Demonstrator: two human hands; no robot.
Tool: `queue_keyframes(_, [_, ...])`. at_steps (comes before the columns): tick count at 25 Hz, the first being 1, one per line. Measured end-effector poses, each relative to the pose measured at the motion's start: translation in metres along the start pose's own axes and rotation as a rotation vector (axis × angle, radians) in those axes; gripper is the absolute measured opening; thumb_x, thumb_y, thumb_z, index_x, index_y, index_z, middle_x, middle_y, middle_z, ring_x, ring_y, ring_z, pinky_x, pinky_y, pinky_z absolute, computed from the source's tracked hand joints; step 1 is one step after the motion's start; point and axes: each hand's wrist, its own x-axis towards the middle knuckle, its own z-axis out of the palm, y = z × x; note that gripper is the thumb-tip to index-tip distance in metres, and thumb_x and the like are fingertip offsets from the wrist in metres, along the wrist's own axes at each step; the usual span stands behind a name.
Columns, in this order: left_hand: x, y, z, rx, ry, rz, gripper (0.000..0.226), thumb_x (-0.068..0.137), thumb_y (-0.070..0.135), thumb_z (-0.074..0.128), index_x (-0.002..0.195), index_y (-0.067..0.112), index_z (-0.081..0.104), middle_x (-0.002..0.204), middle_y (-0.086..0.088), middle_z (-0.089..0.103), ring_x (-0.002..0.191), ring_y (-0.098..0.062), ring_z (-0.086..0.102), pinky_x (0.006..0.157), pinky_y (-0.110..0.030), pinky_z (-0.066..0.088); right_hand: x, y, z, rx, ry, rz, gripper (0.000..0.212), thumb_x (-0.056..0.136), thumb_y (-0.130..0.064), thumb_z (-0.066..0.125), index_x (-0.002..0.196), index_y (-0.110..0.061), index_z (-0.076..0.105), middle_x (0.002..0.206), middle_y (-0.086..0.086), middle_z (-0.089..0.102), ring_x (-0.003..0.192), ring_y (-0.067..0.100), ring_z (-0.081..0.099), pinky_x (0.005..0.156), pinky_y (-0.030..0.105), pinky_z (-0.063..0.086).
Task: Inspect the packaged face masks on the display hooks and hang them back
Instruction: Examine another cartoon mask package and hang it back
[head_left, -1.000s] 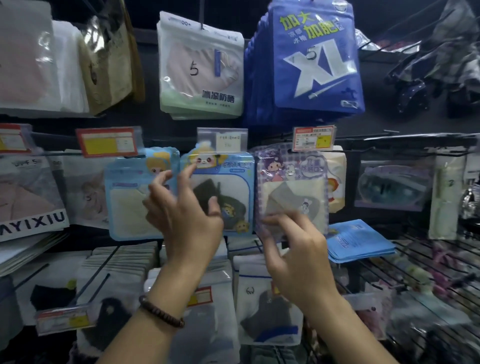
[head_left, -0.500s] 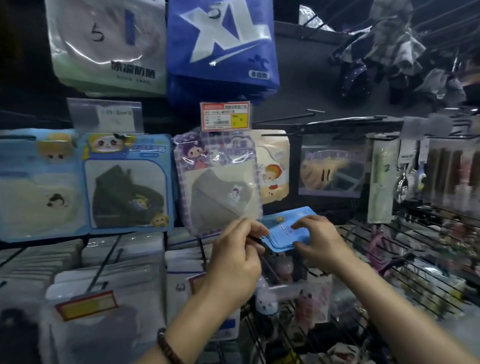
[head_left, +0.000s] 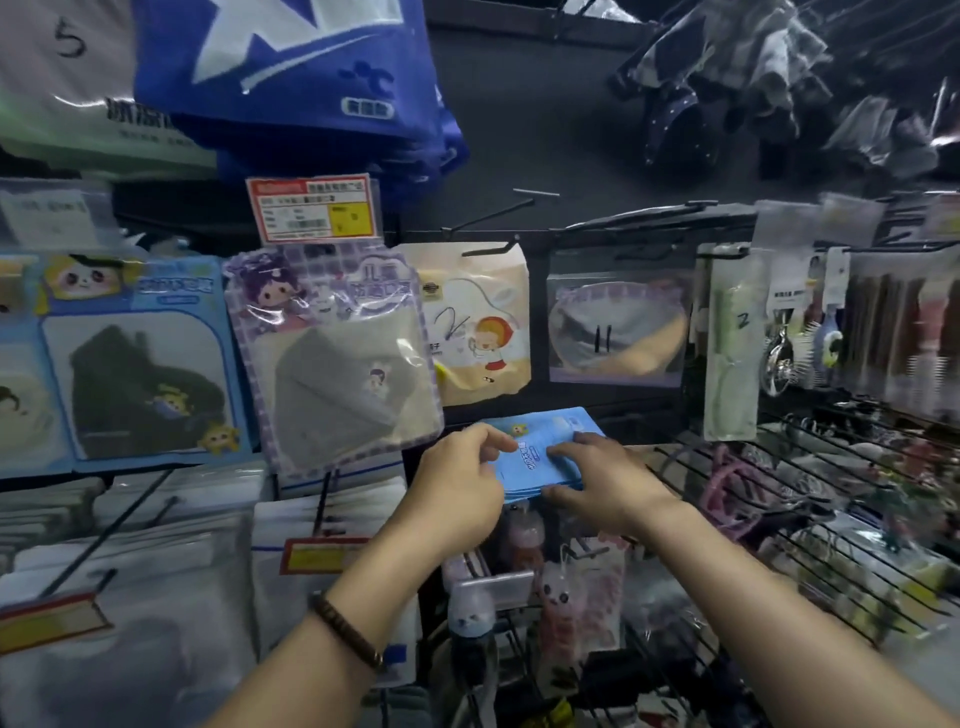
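My left hand (head_left: 457, 486) and right hand (head_left: 605, 480) each gripped one side of a stack of light-blue mask packets (head_left: 545, 428), fingers curled over its top and edges. The stack lay flat and low, on no hook, just below and to the right of a hanging purple checked packet (head_left: 337, 358).

I judged it best to keep the stack squared between both hands and lift it level. I would then line its hang holes, which I could not see, with the bare hook (head_left: 493, 218) above.

The purple packet held a grey mask. The blue packet (head_left: 140, 364) to its left held a dark one. To the right, a clear pouch (head_left: 618, 322) held a pale mask, and a wire basket (head_left: 810, 540) held small goods too blurred to name.
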Motion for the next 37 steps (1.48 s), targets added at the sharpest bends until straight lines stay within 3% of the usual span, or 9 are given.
queue_keyframes(2, [0.014, 0.002, 0.008, -0.061, -0.032, -0.08, 0.045, 0.095, -0.001, 0.045, 0.122, 0.029, 0.065, 0.13, 0.0, 0.066, 0.098, -0.02, 0.066, 0.057, -0.021, 0.044, 0.002, 0.006, 0.002, -0.022, 0.0, -0.013, 0.062, 0.096, -0.06, 0.066, 0.147, -0.027, 0.058, 0.154, 0.005, 0.053, 0.141, 0.028, 0.05, 0.114, 0.044, 0.044])
queue_keyframes(6, [0.039, -0.007, 0.021, -0.156, -0.066, -0.269, 0.058, 0.095, 0.003, 0.044, 0.151, 0.015, 0.052, 0.137, -0.011, 0.06, 0.114, -0.031, 0.067, 0.088, -0.038, 0.059, 0.007, 0.017, 0.003, -0.042, 0.008, -0.039, 0.051, 0.099, -0.057, 0.062, 0.138, -0.024, 0.059, 0.143, 0.006, 0.059, 0.127, 0.031, 0.058, 0.102, 0.044, 0.051])
queue_keyframes(9, [0.05, -0.012, 0.028, -0.23, -0.083, -0.361, 0.051, 0.095, 0.003, 0.044, 0.144, 0.011, 0.054, 0.127, -0.014, 0.063, 0.111, -0.032, 0.067, 0.083, -0.04, 0.059, 0.011, 0.02, 0.008, -0.164, 0.024, -0.068, 0.046, 0.103, -0.056, 0.055, 0.133, -0.022, 0.06, 0.138, 0.005, 0.062, 0.122, 0.033, 0.062, 0.096, 0.044, 0.053])
queue_keyframes(13, [0.054, -0.009, 0.031, -0.227, -0.039, -0.363, 0.029, 0.097, -0.003, 0.044, 0.11, 0.016, 0.061, 0.102, -0.009, 0.062, 0.083, -0.024, 0.055, 0.062, -0.03, 0.039, 0.011, 0.02, 0.017, -0.301, 0.065, -0.108, 0.044, 0.108, -0.057, 0.043, 0.13, -0.021, 0.057, 0.132, 0.005, 0.063, 0.119, 0.034, 0.062, 0.091, 0.044, 0.053])
queue_keyframes(18, [0.058, -0.006, 0.029, -0.42, 0.018, -0.406, 0.043, 0.098, 0.001, 0.046, 0.138, 0.012, 0.057, 0.113, -0.011, 0.06, 0.096, -0.027, 0.06, 0.071, -0.035, 0.053, 0.007, 0.011, 0.013, -0.364, 0.091, -0.152, 0.029, 0.113, -0.035, 0.04, 0.136, -0.021, 0.05, 0.133, 0.005, 0.064, 0.117, 0.035, 0.065, 0.086, 0.044, 0.053])
queue_keyframes(23, [0.054, -0.003, 0.029, -0.681, 0.082, -0.453, 0.034, 0.105, -0.002, 0.043, 0.132, 0.012, 0.058, 0.125, -0.018, 0.065, 0.113, -0.034, 0.07, 0.087, -0.042, 0.064, 0.003, -0.001, 0.007, -0.393, 0.132, -0.164, 0.04, 0.101, -0.015, 0.055, 0.14, -0.02, 0.045, 0.135, 0.005, 0.065, 0.118, 0.036, 0.066, 0.087, 0.043, 0.051])
queue_keyframes(28, [0.04, 0.004, 0.025, -0.902, 0.146, -0.45, 0.024, 0.106, -0.002, 0.044, 0.115, 0.015, 0.059, 0.127, -0.022, 0.066, 0.114, -0.039, 0.07, 0.091, -0.046, 0.062, -0.007, 0.008, 0.009, -0.246, 0.47, -0.17, 0.058, 0.074, 0.002, 0.08, 0.128, -0.016, 0.07, 0.124, 0.008, 0.076, 0.109, 0.036, 0.075, 0.088, 0.049, 0.06])
queue_keyframes(32, [0.024, 0.01, 0.024, -0.87, 0.211, -0.316, 0.039, 0.101, -0.007, 0.058, 0.125, 0.022, 0.051, 0.117, -0.014, 0.071, 0.109, -0.031, 0.074, 0.086, -0.038, 0.064, -0.023, 0.008, 0.008, -0.126, 0.854, -0.153, 0.042, 0.083, -0.006, 0.058, 0.119, -0.016, 0.076, 0.114, 0.002, 0.08, 0.107, 0.031, 0.075, 0.089, 0.047, 0.056])
queue_keyframes(37, [0.013, 0.015, 0.021, -0.703, 0.046, -0.143, 0.061, 0.094, 0.032, 0.079, 0.142, 0.032, 0.041, 0.139, -0.001, 0.059, 0.121, -0.022, 0.067, 0.103, -0.045, 0.058, -0.067, -0.007, -0.02, 0.163, 1.041, -0.057, 0.043, 0.085, 0.004, 0.069, 0.124, -0.014, 0.075, 0.112, 0.002, 0.079, 0.105, 0.029, 0.073, 0.091, 0.048, 0.053])
